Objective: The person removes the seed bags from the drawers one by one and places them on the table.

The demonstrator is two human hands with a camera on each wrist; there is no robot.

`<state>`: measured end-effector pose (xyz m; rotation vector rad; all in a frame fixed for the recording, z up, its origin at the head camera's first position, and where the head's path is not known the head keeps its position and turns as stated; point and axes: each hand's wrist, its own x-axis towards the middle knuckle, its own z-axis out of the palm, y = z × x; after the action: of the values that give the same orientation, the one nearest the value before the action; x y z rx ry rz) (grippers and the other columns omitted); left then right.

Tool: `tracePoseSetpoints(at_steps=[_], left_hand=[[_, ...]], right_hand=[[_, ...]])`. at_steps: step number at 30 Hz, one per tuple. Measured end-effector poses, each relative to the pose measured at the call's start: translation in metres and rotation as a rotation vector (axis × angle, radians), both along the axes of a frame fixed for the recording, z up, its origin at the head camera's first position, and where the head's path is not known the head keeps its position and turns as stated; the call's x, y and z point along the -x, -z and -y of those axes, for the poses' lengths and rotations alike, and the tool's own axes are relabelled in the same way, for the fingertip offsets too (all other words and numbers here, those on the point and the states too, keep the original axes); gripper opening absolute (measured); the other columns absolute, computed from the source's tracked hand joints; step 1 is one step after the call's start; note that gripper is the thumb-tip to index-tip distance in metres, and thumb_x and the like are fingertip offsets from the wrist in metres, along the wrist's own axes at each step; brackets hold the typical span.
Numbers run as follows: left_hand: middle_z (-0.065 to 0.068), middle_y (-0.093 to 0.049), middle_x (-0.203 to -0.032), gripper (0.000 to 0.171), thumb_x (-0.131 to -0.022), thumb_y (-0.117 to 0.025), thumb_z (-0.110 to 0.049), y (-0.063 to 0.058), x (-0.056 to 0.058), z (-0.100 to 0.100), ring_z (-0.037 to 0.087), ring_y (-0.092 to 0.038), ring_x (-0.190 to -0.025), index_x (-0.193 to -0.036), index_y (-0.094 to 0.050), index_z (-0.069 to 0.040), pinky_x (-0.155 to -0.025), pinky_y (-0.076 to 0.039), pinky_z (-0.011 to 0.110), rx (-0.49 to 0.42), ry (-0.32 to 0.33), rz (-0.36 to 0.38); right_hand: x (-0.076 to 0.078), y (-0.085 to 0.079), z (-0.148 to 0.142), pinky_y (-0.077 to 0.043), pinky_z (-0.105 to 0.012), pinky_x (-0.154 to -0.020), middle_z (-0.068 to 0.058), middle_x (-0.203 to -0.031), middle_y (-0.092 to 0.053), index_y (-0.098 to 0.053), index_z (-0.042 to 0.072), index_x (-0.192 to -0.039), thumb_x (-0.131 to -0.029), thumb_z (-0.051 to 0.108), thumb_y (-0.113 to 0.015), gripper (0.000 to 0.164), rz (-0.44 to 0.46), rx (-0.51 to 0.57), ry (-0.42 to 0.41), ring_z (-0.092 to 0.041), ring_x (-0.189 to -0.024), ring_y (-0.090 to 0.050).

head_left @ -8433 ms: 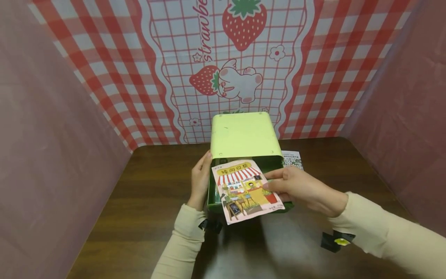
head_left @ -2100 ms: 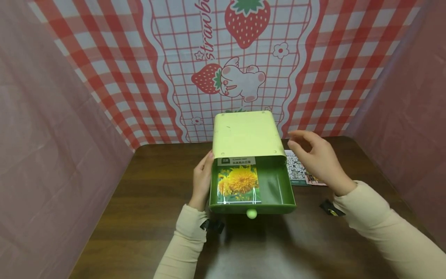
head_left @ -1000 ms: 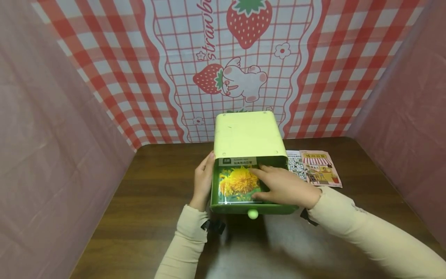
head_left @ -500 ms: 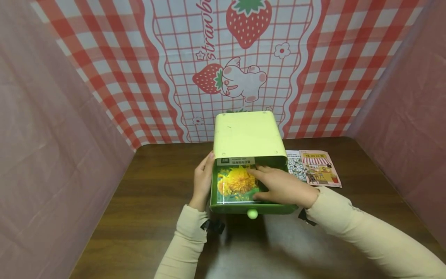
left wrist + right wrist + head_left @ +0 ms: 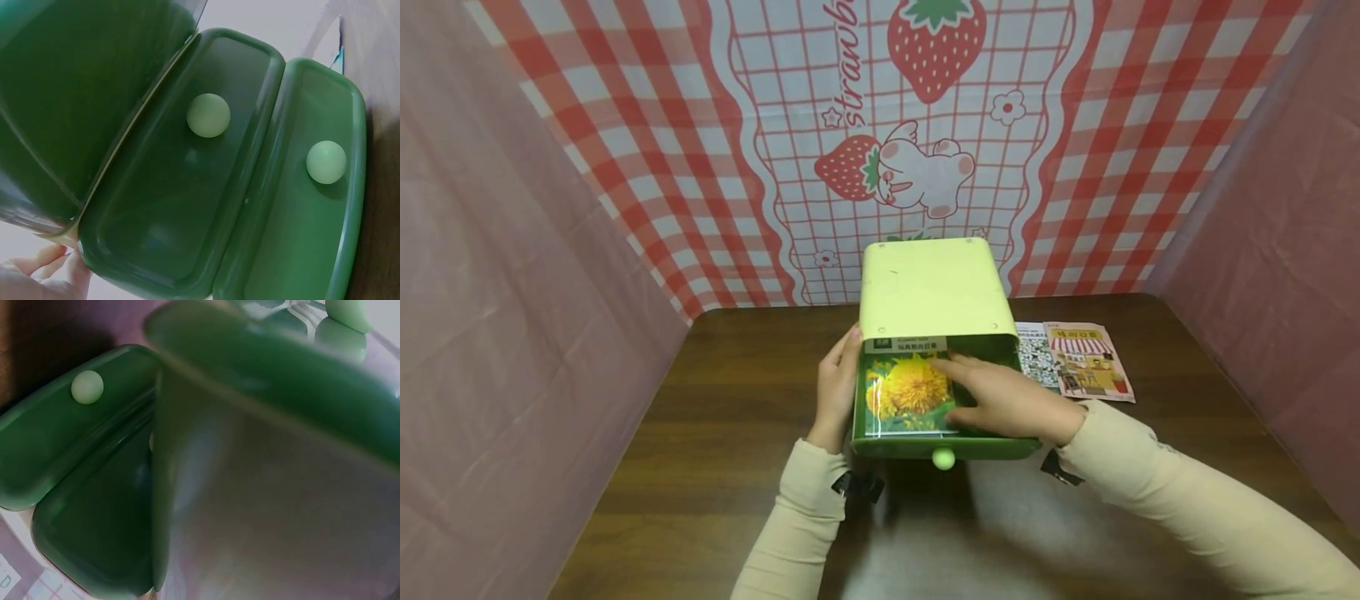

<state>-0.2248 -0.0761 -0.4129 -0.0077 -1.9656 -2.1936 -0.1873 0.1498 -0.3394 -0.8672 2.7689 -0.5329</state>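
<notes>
A small drawer cabinet with a pale yellow-green top stands on the table, its dark green top drawer pulled out. Inside, toward the drawer's left side, lies a seed packet printed with yellow flowers. My right hand reaches into the drawer, its fairly straight fingers and thumb at the packet's right edge; the fingertips are partly hidden. My left hand rests against the cabinet's left side, and its fingers show at the cabinet's edge in the left wrist view. Nothing of my right hand shows in the right wrist view.
Right of the cabinet lie a pink seed packet with a shopfront drawing and a white-flower packet partly under it. Two lower drawers with round knobs, the middle one and the bottom one, are shut. A checked cloth hangs behind.
Earlier my right hand laid the pink packet down at the right, then came back into the drawer. Since a second ago the yellow-flower packet has slid slightly left. My left hand has stayed in place.
</notes>
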Motion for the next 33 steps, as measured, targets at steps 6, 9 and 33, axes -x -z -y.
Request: tracePoseSetpoints(at_steps=[6,9,33], left_hand=[[0.008,-0.051,-0.147,0.050,-0.101,-0.051,-0.041,0.001,0.001,0.000,0.024,-0.046,-0.138,-0.140,-0.054,-0.009,-0.117,-0.036,0.040,0.005,-0.004,0.002],[0.008,-0.051,-0.147,0.051,-0.101,-0.052,-0.042,0.000,0.001,-0.001,0.024,-0.046,-0.138,-0.139,-0.055,-0.010,-0.117,-0.035,0.040,0.003,-0.014,0.015],[0.009,-0.054,-0.144,0.052,-0.099,-0.054,-0.043,0.001,0.001,-0.002,0.023,-0.048,-0.136,-0.138,-0.056,-0.009,-0.115,-0.038,0.040,-0.003,-0.038,0.021]], right_hand=[[0.001,-0.001,-0.001,-0.047,-0.053,-0.104,-0.020,-0.154,-0.039,-0.035,0.007,-0.152,-0.094,0.027,-0.067,0.069,0.048,0.086,0.021,-0.037,-0.134,-0.048],[0.003,-0.002,-0.002,-0.049,-0.052,-0.101,-0.018,-0.151,-0.043,-0.036,0.004,-0.151,-0.095,0.025,-0.066,0.067,0.065,0.133,0.027,-0.033,-0.121,-0.059],[0.008,-0.008,-0.011,-0.056,-0.032,-0.094,-0.037,-0.145,-0.040,-0.022,-0.016,-0.148,-0.103,0.006,-0.046,0.056,0.530,0.662,0.236,-0.040,-0.124,-0.055]])
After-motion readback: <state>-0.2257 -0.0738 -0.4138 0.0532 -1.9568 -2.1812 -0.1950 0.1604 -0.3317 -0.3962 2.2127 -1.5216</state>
